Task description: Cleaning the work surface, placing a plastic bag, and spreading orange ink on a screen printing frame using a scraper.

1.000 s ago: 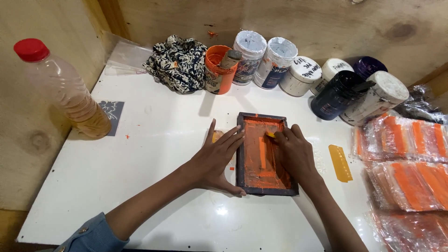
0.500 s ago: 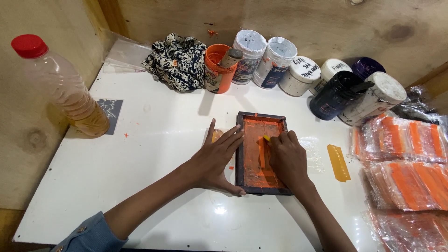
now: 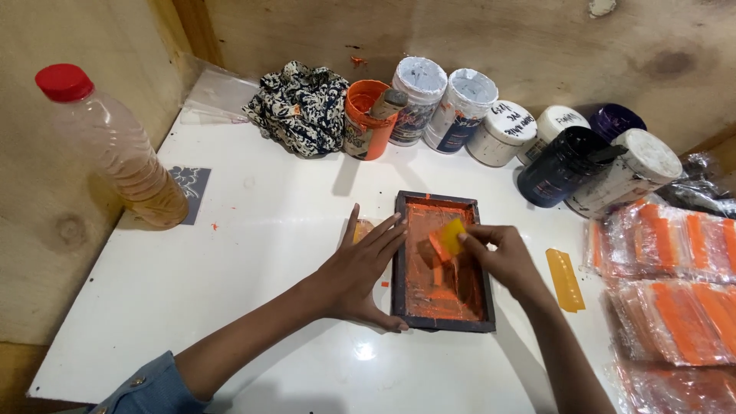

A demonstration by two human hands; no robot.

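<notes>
The left hand (image 3: 360, 264) lies flat and open, fingers pressed on the left rail of the frame (image 3: 443, 261). The right hand (image 3: 502, 257) pinches a small yellow squeegee (image 3: 451, 236) over the frame's wet orange mesh. If the flat hand slackens, the frame could skid on the glossy white desk (image 3: 253, 230) and smear ink. Behind the frame stand round lidded jars (image 3: 460, 111); to its right lies a yellow strip (image 3: 565, 279).

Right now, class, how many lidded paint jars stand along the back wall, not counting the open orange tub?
7, in a row right of the open orange tub: white-lidded jars, a purple-lidded jar, a dark jar, and a white-lidded one. Others may be hidden.
</notes>
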